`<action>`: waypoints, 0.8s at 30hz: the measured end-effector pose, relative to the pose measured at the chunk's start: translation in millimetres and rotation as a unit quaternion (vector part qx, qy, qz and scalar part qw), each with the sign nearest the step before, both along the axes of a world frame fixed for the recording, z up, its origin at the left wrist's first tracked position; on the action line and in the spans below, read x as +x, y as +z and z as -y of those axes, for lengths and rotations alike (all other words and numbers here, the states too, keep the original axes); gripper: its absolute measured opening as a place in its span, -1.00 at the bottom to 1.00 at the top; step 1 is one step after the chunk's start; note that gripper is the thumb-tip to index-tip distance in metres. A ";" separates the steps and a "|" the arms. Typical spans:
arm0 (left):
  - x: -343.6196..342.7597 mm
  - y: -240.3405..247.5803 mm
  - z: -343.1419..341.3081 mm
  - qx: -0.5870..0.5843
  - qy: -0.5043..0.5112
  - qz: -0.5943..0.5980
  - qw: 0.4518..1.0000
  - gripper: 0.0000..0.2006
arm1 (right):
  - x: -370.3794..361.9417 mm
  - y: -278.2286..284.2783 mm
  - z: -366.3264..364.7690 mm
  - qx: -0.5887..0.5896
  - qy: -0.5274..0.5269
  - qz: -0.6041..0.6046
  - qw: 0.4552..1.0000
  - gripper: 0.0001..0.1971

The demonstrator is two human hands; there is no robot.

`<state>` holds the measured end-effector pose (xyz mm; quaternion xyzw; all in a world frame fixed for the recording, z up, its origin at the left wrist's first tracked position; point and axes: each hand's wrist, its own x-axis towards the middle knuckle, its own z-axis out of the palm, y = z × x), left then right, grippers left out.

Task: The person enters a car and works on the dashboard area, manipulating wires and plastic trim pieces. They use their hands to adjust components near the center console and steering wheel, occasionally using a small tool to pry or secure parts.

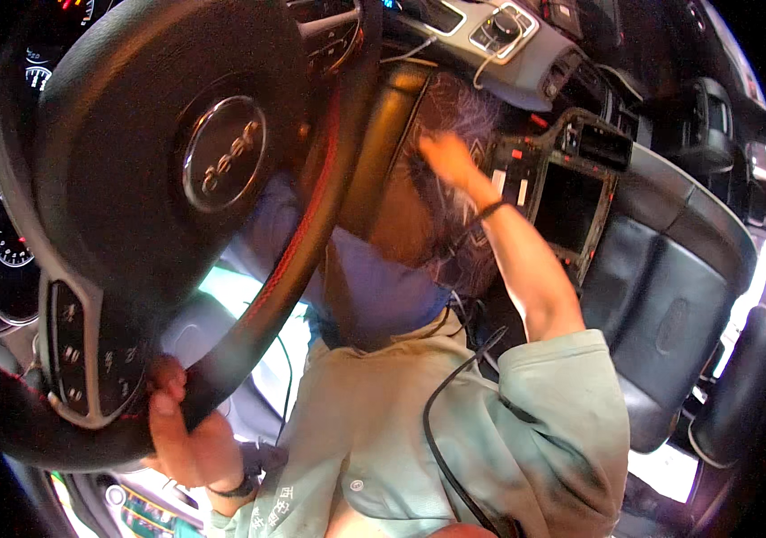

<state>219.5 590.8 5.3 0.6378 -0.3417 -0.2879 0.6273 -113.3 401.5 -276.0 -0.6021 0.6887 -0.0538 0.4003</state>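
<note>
The black steering wheel, with red stitching and an oval metal badge, fills the left. My left hand is wrapped round its lower rim, thumb up beside the button pad. My right hand is out to the right of the wheel, over a dark patterned sheet or cover beside a brown panel. Its fingers are curled in and slightly blurred; whatever they hold is hidden. Next to my right forearm sits a dashboard trim frame with a dark screen.
A grey console with a round knob and a white cable lies ahead. To the right is a black leather seat. A black cable runs across my shirt. Lit gauges show at far left.
</note>
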 end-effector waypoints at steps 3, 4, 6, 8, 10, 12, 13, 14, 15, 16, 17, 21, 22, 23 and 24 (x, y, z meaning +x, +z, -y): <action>1.9 10.3 -1.8 0.057 -0.022 0.026 0.998 -0.91 | 69.1 66.4 15.4 0.004 0.133 -0.045 0.990 -0.49; 6.7 7.8 -2.9 0.073 -0.032 0.035 0.996 -0.91 | 84.9 75.6 10.6 0.009 0.163 -0.052 0.985 -0.49; 4.5 7.0 -1.8 0.058 -0.021 0.008 0.998 -0.91 | 85.5 61.7 -2.5 0.033 0.155 -0.054 0.986 -0.50; 5.0 4.5 -3.1 0.024 -0.038 -0.036 0.998 -0.91 | 66.9 40.8 -26.4 0.046 0.137 -0.071 0.987 -0.49; 1.4 4.0 -1.0 0.008 -0.029 -0.065 0.997 -0.90 | 37.0 12.1 -52.3 0.073 0.144 0.026 0.987 -0.67; -2.9 5.3 -0.7 0.003 -0.008 -0.067 0.998 -0.90 | 24.9 -4.2 -49.7 0.090 0.107 0.128 0.982 -0.80; -1.1 2.2 -2.0 0.008 -0.003 -0.051 0.999 -0.91 | 13.7 -29.4 -46.7 0.068 0.117 0.168 0.976 -0.80; 0.5 0.1 -0.8 0.008 0.009 -0.029 1.000 -0.91 | 17.7 -27.6 -31.8 0.159 0.091 0.223 0.957 -0.80; 2.3 -0.9 1.0 0.003 0.024 -0.006 1.000 -0.91 | 23.4 -20.1 -20.9 0.181 0.094 0.190 0.960 -0.80; 4.5 0.5 1.1 0.001 -0.004 -0.005 1.000 -0.91 | 27.2 -15.3 -17.8 0.206 0.092 0.155 0.962 -0.80; 6.4 0.3 -0.4 -0.001 -0.035 -0.007 0.999 -0.91 | 21.0 -21.9 -16.3 0.215 0.089 0.169 0.958 -0.80; 17.0 -2.4 -4.6 -0.015 -0.102 0.047 0.994 -0.90 | 35.8 -5.9 46.1 -0.208 0.336 -0.227 0.890 -0.88; 18.0 -3.8 -3.7 -0.020 -0.117 0.066 0.991 -0.89 | 44.0 40.0 71.8 -0.246 0.338 -0.248 0.874 -0.86; 16.8 -2.9 -2.0 -0.037 -0.114 0.064 0.991 -0.88 | 44.1 86.6 102.6 -0.249 0.347 -0.231 0.874 -0.83; 16.2 -2.3 1.7 -0.057 -0.121 0.050 0.990 -0.87 | 35.3 144.2 121.9 -0.258 0.356 -0.238 0.866 -0.79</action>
